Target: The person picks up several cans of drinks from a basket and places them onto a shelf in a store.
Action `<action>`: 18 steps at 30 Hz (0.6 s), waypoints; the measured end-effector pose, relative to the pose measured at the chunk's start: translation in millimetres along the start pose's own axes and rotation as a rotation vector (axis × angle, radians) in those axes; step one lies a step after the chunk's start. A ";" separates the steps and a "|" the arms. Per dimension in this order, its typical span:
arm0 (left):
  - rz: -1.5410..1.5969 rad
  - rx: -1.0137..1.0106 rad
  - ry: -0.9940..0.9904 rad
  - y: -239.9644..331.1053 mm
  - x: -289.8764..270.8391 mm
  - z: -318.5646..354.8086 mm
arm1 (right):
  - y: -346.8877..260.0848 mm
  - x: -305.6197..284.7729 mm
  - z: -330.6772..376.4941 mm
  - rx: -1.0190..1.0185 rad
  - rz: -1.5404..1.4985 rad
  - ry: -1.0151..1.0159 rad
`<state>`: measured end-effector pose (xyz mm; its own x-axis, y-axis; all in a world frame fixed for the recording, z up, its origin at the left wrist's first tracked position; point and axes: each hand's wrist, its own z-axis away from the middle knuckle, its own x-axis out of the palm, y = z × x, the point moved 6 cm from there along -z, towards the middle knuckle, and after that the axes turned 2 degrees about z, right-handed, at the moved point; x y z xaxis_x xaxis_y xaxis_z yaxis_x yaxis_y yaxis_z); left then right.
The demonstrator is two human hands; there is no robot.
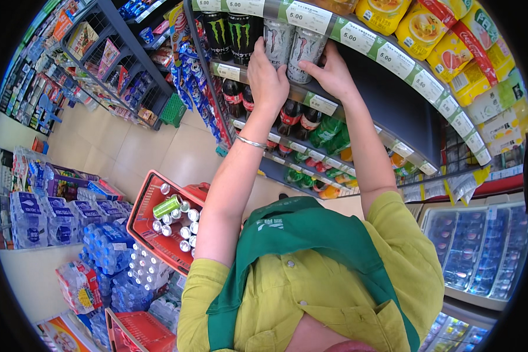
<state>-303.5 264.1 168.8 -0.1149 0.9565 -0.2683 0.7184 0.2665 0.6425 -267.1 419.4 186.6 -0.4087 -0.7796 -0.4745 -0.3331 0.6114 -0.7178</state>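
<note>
Two silver-white drink cans, a left can (277, 42) and a right can (305, 56), stand upright side by side at the front of a shelf. My left hand (267, 81) is closed against the left can's outer side, its thumb low on the front. Around the right can's outer side curls my right hand (332, 75), with the thumb across its front; its other fingertips are partly hidden. Black cans with green marks (240, 40) stand just left of my left hand. A price strip (321, 104) runs along the shelf edge below the cans.
Dark shelf surface (381, 88) extends to the right. Bottles of cola (290, 117) fill lower tiers; yellow packs (422, 32) sit above. A red basket (145, 202) holding several cans is at my left, near wrapped water bottles (108, 243). A chest cooler (481, 252) stands right.
</note>
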 end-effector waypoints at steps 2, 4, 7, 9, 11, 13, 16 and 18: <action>-0.018 -0.008 0.045 1.4 -0.6 3.7 | 2.1 0.3 -1.9 0.007 -0.032 -0.010; -0.035 -0.030 0.087 2.0 -1.3 8.6 | -3.5 1.7 -0.1 -0.010 -0.079 -0.022; -0.037 -0.028 0.145 -1.2 -0.5 15.1 | -7.0 3.1 -1.8 -0.019 -0.098 -0.057; -0.028 0.004 0.159 0.2 -0.3 16.1 | -4.6 3.6 -3.0 -0.025 -0.137 -0.079; -0.039 0.031 0.178 -1.0 0.4 16.8 | -0.2 7.8 -4.3 -0.041 -0.226 -0.095; -0.031 0.037 0.175 -1.0 0.9 17.4 | 0.3 8.0 -3.4 -0.006 -0.270 -0.123; 0.003 0.042 0.175 -1.3 2.1 18.4 | 4.5 8.9 -3.5 -0.001 -0.317 -0.149; 0.020 0.051 0.174 -1.7 3.2 21.3 | 7.1 9.1 -2.9 -0.006 -0.330 -0.163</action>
<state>-290.5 264.2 151.5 -0.2140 0.9688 -0.1249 0.7551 0.2452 0.6080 -275.6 417.0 178.7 -0.1382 -0.9460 -0.2932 -0.4297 0.3240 -0.8428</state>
